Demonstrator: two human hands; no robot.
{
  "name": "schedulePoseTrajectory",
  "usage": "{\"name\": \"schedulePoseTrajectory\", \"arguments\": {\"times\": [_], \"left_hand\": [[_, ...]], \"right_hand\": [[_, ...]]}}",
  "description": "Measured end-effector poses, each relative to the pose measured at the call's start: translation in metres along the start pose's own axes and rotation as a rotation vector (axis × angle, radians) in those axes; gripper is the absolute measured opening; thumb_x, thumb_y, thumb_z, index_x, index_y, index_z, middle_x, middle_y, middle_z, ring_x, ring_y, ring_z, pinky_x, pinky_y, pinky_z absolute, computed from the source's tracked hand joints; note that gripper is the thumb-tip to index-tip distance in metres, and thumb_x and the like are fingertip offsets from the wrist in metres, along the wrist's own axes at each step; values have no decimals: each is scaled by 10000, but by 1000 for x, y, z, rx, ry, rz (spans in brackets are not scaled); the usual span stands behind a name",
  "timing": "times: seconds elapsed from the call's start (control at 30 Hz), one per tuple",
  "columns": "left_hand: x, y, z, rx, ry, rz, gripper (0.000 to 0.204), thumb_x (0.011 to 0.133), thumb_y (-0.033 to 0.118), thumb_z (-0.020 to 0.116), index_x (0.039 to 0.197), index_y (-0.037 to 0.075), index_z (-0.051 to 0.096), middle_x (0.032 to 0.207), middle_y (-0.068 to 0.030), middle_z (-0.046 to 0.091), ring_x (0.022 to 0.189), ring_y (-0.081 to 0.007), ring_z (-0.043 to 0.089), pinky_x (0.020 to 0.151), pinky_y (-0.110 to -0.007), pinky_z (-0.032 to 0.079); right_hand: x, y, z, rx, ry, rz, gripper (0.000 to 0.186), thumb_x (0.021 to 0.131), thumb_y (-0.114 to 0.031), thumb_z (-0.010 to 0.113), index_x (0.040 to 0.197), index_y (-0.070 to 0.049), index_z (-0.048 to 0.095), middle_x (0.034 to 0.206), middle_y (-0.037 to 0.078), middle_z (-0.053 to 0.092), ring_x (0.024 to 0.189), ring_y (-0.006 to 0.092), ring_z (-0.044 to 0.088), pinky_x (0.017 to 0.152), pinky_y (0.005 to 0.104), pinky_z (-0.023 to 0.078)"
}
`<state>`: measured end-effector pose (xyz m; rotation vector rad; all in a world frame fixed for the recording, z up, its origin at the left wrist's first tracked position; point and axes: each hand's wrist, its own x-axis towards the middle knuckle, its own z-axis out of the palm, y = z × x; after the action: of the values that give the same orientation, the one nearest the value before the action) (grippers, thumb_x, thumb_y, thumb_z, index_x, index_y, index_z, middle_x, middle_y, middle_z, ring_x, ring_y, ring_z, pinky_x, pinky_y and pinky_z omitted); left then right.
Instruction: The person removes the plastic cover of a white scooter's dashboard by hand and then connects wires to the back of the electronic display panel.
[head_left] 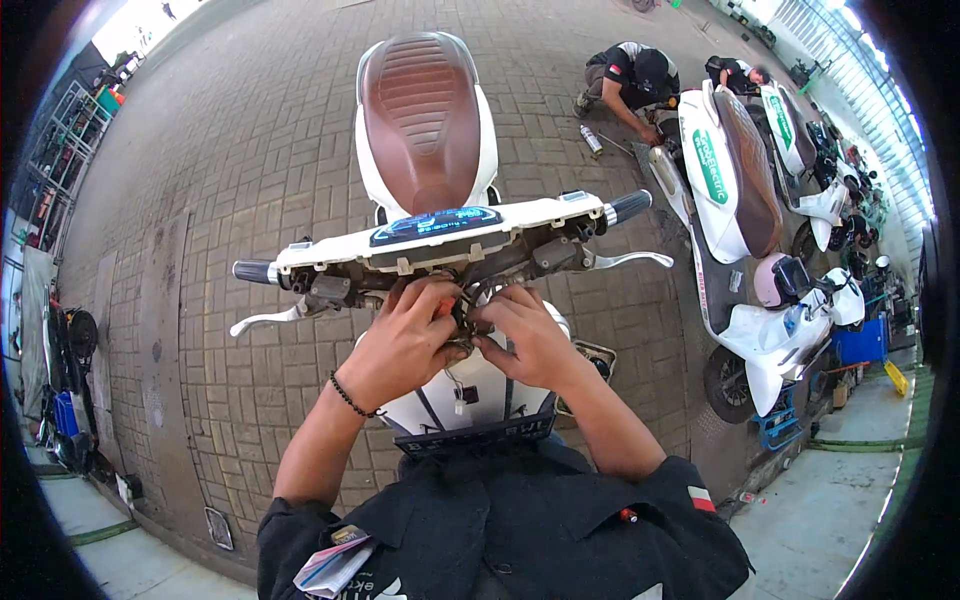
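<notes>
Dashboard screen (437, 225): wide, curved dark panel with blue glow, set in white handlebar cover of near scooter, just above both hands.

Green label (711, 165): long slanted oval-ended strip with white marks, on white side panel of parked scooter at right.

Second green label (781, 120): narrower strip on scooter beyond it.

Red-and-white patch (702, 498): small rectangle on wearer's right sleeve.

Folded papers (330, 566): pink, blue, white, sticking out of chest pocket, lower left.
</notes>
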<state>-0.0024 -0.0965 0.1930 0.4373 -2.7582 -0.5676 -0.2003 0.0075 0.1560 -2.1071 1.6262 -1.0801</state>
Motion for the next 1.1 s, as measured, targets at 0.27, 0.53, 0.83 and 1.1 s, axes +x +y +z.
{"name": "schedulePoseTrajectory", "arguments": {"times": [0.27,0.53,0.83,1.1], "left_hand": [[-3,-6,15,-113,79,-15,242,745,199,774,813,17,630,1284,-140,517,1249,-361,472,1038,-499,416],[-6,-25,33,-235,214,40,201,719,157,765,759,45,603,1269,-156,555,1237,-369,491,1047,-530,371],[-9,-44,44,-254,254,53,191,692,199,762,745,95,612,1254,-141,580,1178,-381,515,958,-525,382],[-16,-51,53,-389,221,10,178,732,239,783,775,132,647,1233,-131,625,1125,-348,589,955,-491,413]], "right_hand": [[-3,3,-23,-149,9,-164,271,784,-177,739,1039,-121,669,1111,95,618,1120,316,556,956,454,447],[-7,94,-157,-743,-102,285,1046,615,-185,854,1509,-143,312,1515,110,372,1430,330,330,1227,505,193],[21,152,-137,-799,-69,-159,647,553,-236,816,1115,-16,584,1074,133,604,1033,337,591,951,464,495],[31,166,-139,-742,-96,-213,580,593,-331,771,1042,-6,601,990,131,608,909,325,611,844,458,489]]}}
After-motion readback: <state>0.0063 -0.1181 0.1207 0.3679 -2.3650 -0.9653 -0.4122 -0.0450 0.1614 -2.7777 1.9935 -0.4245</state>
